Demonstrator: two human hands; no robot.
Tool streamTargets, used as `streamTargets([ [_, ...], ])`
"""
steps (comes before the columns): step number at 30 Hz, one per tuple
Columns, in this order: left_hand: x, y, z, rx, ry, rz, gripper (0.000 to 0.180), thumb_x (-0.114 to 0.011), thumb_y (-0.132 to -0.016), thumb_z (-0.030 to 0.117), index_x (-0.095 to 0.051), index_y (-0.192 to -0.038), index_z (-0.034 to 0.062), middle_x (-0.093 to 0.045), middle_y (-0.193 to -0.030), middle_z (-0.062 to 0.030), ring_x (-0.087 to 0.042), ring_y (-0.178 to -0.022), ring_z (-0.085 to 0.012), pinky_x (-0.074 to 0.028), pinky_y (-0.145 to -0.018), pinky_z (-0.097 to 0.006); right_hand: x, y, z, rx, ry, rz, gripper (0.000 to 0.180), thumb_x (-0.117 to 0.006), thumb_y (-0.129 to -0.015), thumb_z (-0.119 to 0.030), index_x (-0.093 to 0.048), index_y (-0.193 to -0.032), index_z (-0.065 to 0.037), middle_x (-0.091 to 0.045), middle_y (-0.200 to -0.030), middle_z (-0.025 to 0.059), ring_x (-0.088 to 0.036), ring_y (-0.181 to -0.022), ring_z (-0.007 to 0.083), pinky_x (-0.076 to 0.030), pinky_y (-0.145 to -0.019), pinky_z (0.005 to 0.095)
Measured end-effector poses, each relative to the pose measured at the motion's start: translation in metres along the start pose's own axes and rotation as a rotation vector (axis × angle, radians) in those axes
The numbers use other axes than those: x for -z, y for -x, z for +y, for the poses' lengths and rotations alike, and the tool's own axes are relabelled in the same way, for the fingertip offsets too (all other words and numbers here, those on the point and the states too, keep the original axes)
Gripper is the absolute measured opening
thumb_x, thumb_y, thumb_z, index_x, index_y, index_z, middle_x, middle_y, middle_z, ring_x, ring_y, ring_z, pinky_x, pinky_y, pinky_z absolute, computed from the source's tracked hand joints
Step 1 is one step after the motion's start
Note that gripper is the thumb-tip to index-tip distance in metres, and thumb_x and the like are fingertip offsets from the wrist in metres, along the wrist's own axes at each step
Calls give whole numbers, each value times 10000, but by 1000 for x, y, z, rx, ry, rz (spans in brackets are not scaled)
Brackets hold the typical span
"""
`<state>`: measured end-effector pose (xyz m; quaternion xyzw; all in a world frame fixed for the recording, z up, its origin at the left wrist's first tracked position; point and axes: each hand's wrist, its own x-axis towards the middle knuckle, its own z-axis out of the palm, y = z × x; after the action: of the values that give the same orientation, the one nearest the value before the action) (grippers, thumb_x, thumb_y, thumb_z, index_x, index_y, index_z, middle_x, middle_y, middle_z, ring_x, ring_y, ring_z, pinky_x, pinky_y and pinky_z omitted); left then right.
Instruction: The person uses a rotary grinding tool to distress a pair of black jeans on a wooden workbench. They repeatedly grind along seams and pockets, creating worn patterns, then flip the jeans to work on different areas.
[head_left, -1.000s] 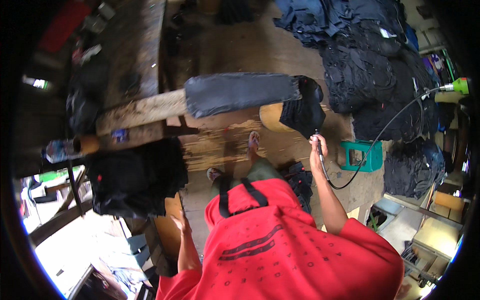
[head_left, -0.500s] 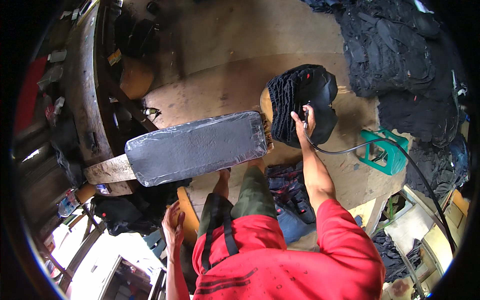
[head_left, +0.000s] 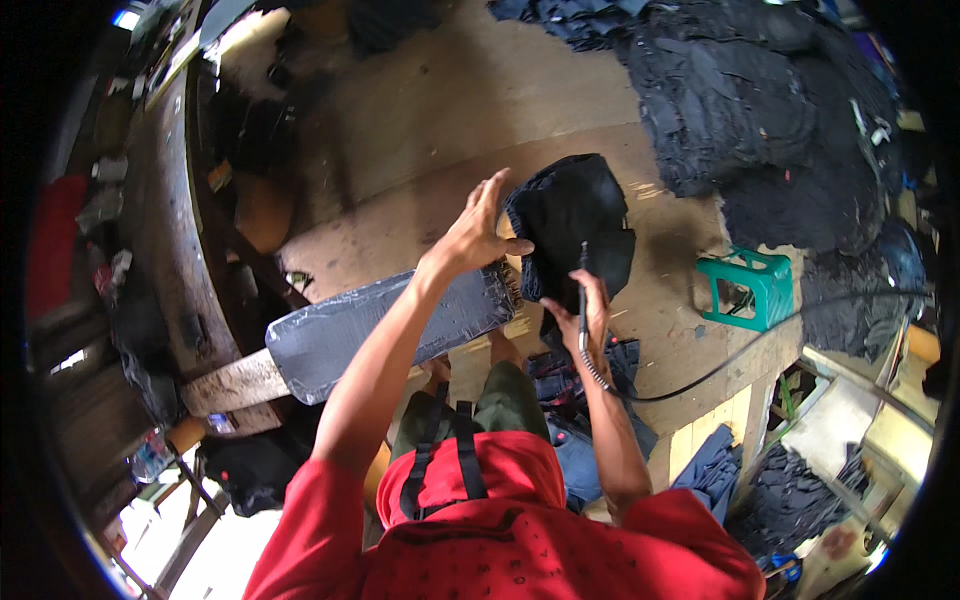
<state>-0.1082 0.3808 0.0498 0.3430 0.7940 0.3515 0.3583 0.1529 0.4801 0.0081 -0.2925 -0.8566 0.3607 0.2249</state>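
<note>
A stack of folded black garments (head_left: 575,205) lies past the far end of a long padded board (head_left: 340,335), which has a grey top and plastic wrap round its edges. My left hand (head_left: 475,235) reaches over the board to the stack's left edge. Its fingers are stretched out with nothing in them, and the thumb points at the cloth; whether it touches, I cannot tell. At the stack's near side my right hand (head_left: 590,315) grips a slim pen-shaped tool (head_left: 583,300). A coiled sleeve and a black cord (head_left: 690,392) run from the tool to the right.
A green plastic stool (head_left: 752,290) stands to the right on the brown floor board. Dark garments (head_left: 730,100) are heaped at the upper right. Under my right forearm lie blue jeans (head_left: 575,455). A wooden bench (head_left: 170,200) with clutter runs along the left.
My left hand has risen from beside my leg to the stack's left edge. My right hand has come nearer with the tool. The stack's layered edge now shows less, with flat cloth on top.
</note>
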Motion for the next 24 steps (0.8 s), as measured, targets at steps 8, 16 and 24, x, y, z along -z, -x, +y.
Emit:
streamTargets([
  [8,2,-54,-38,28,8,-455,702,-979,-746,197,-745,-1403,270,-660,-1504,-118,-592,-1394,-301,-498,-1141,-441,-29,47,-51,-62,-24,178,557,-933,-848,-169,-643,-1297,-10,-679,-1218,197,-677,-1117,394,-549,-963,461],
  [16,22,-50,-83,-88,-32,-401,698,-891,-740,-20,-759,-1391,193,-680,-1455,-147,-598,-1372,-330,-523,-1141,-415,-59,58,-39,-481,-311,312,474,-794,-954,55,-578,-1352,-85,-642,-1123,75,-647,-994,171,-569,-864,322],
  [24,10,-15,-106,-473,95,55,515,-826,-713,15,-822,-1218,117,-741,-1198,-210,-691,-1184,-387,-589,-1035,-460,-57,55,-104,-174,-137,485,391,-770,-882,138,-684,-1234,-9,-668,-1016,77,-638,-895,195,-554,-852,362],
])
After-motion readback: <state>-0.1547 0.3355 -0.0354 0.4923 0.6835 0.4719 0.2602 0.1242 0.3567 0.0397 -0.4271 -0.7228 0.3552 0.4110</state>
